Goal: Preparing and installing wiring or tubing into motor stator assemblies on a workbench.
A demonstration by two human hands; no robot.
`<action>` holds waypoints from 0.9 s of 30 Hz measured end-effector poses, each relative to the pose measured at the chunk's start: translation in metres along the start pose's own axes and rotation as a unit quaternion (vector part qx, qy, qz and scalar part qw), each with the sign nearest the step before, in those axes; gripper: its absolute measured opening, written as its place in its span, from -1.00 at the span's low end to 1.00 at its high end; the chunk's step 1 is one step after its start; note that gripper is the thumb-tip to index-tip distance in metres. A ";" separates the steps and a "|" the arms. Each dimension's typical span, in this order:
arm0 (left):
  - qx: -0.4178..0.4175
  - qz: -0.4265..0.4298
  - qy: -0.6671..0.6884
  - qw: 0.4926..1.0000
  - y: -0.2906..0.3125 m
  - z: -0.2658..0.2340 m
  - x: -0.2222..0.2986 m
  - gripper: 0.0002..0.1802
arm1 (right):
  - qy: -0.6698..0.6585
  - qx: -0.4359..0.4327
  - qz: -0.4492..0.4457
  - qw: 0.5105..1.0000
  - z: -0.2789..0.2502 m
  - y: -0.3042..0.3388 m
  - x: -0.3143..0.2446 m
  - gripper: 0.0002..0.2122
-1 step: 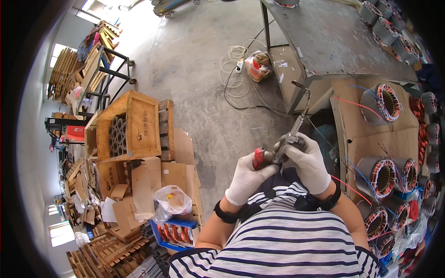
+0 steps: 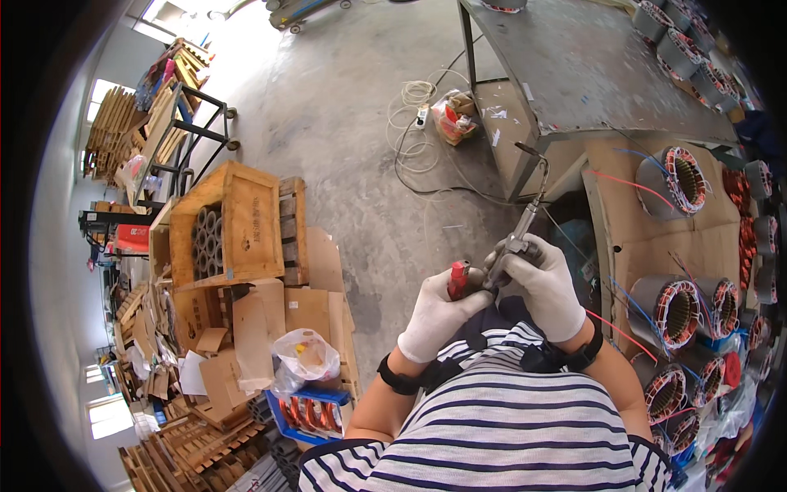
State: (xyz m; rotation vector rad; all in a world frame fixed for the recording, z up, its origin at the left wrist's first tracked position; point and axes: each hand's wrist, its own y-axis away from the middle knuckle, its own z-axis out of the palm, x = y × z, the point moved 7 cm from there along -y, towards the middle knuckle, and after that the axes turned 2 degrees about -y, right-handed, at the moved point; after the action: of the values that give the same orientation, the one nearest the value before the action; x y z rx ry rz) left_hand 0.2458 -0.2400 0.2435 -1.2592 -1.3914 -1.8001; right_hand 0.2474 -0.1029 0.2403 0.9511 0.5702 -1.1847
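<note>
My left hand [image 2: 441, 318], in a white glove, is closed round a red lighter [image 2: 458, 280] that stands upright in front of my chest. My right hand [image 2: 543, 283], gloved too, grips the body of a metal gas torch [image 2: 523, 223]. The torch's thin neck points up and away, bending at the far end into a dark tip. Both hands are close together, and the left fingertips reach the lower end of the torch. No flame is visible at the tip or the lighter.
At my right, wound motor stators [image 2: 677, 315] with red and blue leads stand on a cardboard-covered bench [image 2: 648, 246]. A metal table [image 2: 607, 82] lies beyond. Hoses and a cable [image 2: 402, 156] cross the floor near a plastic bag [image 2: 453, 117]. A wooden crate [image 2: 256, 221] stands left.
</note>
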 end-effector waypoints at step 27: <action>-0.214 0.076 -0.157 0.961 -0.224 0.120 -0.013 -0.78 | -0.115 0.264 -0.112 0.951 -0.117 0.056 -0.024 -0.87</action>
State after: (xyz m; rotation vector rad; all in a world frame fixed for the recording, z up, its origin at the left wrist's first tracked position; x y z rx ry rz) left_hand 0.1054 -0.0561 0.1374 -1.8921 -1.0455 -1.9153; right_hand 0.3042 0.0134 0.2178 1.1949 0.1720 -1.6761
